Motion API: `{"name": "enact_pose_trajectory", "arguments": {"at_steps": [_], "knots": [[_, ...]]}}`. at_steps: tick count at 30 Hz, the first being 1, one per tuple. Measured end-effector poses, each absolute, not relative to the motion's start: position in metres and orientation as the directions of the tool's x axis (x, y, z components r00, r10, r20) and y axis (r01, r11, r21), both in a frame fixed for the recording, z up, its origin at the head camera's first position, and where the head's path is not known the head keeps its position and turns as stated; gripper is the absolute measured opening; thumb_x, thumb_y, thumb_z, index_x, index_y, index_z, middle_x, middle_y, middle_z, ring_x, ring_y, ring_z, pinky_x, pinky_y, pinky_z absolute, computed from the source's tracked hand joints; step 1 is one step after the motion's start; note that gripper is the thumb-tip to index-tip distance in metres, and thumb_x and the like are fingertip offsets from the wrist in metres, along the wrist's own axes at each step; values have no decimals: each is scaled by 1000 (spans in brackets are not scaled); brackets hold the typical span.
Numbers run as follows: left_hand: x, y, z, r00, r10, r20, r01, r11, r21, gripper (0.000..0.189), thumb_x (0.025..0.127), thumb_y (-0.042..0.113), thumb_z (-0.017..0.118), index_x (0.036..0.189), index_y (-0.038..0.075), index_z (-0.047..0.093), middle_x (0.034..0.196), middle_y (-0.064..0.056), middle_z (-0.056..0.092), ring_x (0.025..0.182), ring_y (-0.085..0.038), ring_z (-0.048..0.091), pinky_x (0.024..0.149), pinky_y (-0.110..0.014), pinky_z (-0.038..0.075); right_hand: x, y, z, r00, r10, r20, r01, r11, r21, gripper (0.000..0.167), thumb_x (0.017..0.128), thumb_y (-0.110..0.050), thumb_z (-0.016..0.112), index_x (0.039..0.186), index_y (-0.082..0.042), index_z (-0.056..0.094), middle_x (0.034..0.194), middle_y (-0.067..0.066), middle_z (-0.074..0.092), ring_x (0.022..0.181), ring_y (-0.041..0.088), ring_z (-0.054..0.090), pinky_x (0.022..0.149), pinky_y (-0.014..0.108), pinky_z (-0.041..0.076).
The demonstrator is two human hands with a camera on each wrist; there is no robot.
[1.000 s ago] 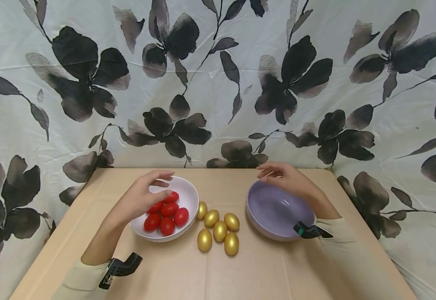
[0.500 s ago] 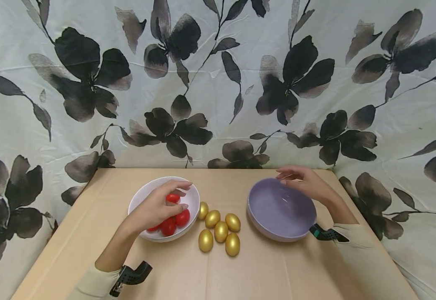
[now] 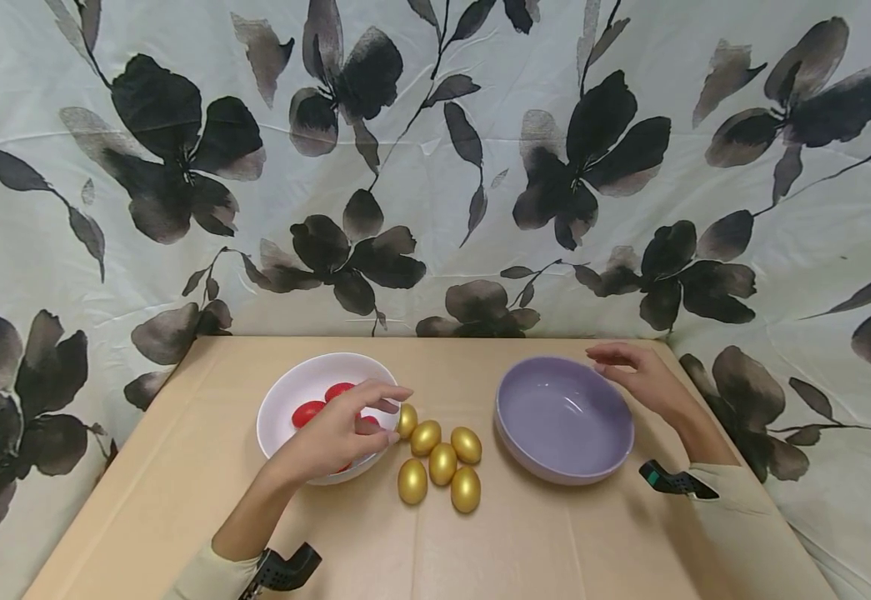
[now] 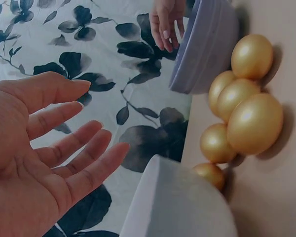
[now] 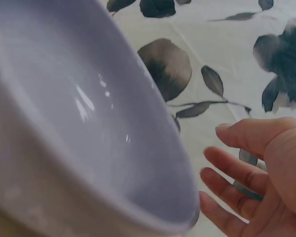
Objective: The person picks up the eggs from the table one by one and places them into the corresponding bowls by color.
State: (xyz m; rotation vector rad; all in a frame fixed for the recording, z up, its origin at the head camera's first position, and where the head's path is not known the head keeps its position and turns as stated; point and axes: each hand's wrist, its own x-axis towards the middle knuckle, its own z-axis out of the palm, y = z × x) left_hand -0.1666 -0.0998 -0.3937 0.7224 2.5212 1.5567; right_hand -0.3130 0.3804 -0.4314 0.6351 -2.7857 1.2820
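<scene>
My left hand [image 3: 345, 433] hovers over the right side of a white bowl [image 3: 277, 408] with nothing in its grasp. Red eggs [image 3: 307, 413] lie in that bowl, partly hidden behind the hand. In the left wrist view the left fingers [image 4: 93, 173] are spread and relaxed. Just right of the white bowl, several gold eggs [image 3: 443, 464] sit grouped on the table. My right hand [image 3: 645, 379] is by the far right rim of a purple bowl [image 3: 563, 417], whose inside shows bare. Its relaxed fingers [image 5: 234, 170] hold nothing in the right wrist view.
The light wooden table [image 3: 510, 550] ends at a back edge against a floral cloth [image 3: 435, 167], which also hangs along both sides. A black wrist camera [image 3: 288, 568] sits on the left forearm, another black camera [image 3: 678, 482] on the right.
My left hand has moved right across the white bowl toward the gold eggs. My right hand has drawn back rightward from over the purple bowl. Eggs and bowls stay in place.
</scene>
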Motion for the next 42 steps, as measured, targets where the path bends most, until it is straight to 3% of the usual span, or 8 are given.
{"name": "enact_pose_trajectory", "arguments": {"at_steps": [4,17,22,26,32,42], "knots": [[-164,-94,-399,-879,452,153,346,384,856,53,90,2,72,137,24,60,136,4,59,120,-21,62,90,-27,57,-311,390,-440,-920,-373,124,-333,574,-748,36,103,-19,59,136,-4,61,138,17,61,120,31,62,89,11,48],[-158,-75,-417,-838,525,150,372,348,860,53,89,-5,65,133,25,61,123,7,59,116,-21,61,97,-41,56,-307,405,-452,-881,-469,-59,-225,526,-820,46,105,-11,51,151,-16,50,156,18,44,132,44,53,88,26,55],[-155,-67,-425,-846,526,84,318,372,872,53,89,-3,67,136,22,60,128,1,58,120,-28,58,92,-36,58,-306,405,-452,-879,-470,-79,-201,515,-833,48,104,-8,50,151,-16,49,157,19,42,133,45,51,87,29,56],[-154,-61,-432,-856,515,46,290,403,868,51,89,-1,66,137,17,60,136,-4,57,124,-32,56,94,-41,58,-306,406,-454,-887,-453,-88,-181,516,-837,48,104,-8,51,151,-18,50,157,16,42,134,42,50,88,30,55],[-150,-56,-441,-867,496,49,335,507,794,52,86,4,67,137,14,61,133,-3,58,121,-28,55,100,-45,52,-308,406,-456,-893,-441,-88,-168,509,-844,48,103,-7,51,150,-18,51,157,17,43,130,41,54,86,32,56],[-148,-52,-457,-874,477,91,388,574,721,51,87,5,70,137,14,63,132,2,57,120,-22,53,100,-35,50,-306,405,-452,-895,-434,-106,-151,515,-844,49,102,-10,54,151,-17,50,157,18,41,131,44,54,92,41,54]]}}
